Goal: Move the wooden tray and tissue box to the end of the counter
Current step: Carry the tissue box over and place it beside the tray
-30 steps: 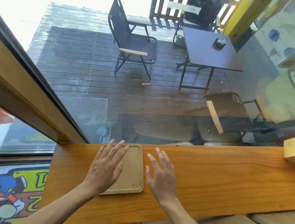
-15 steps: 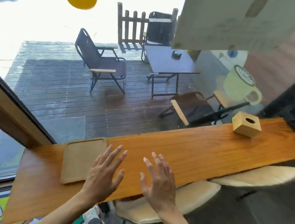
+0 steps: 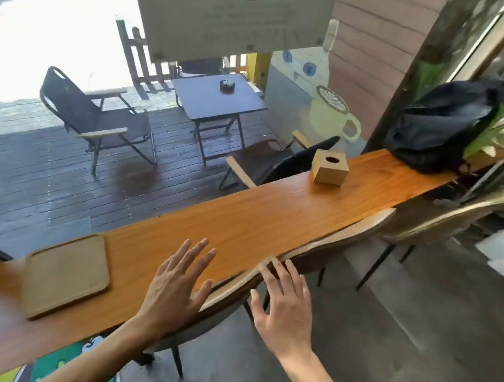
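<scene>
Now both hands empty, fingers spread: left hand over the counter, right hand off its edge. Wooden tray lies flat just left of the left fingers; tissue box sits well ahead-right, nearer the right hand.

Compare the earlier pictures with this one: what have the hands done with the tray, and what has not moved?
The left hand has lifted off the tray and both hands, open and empty, have shifted right along the counter; the right hand is now past its edge. The tray stays at the counter's left end, and the tissue box stays farther right.
</scene>
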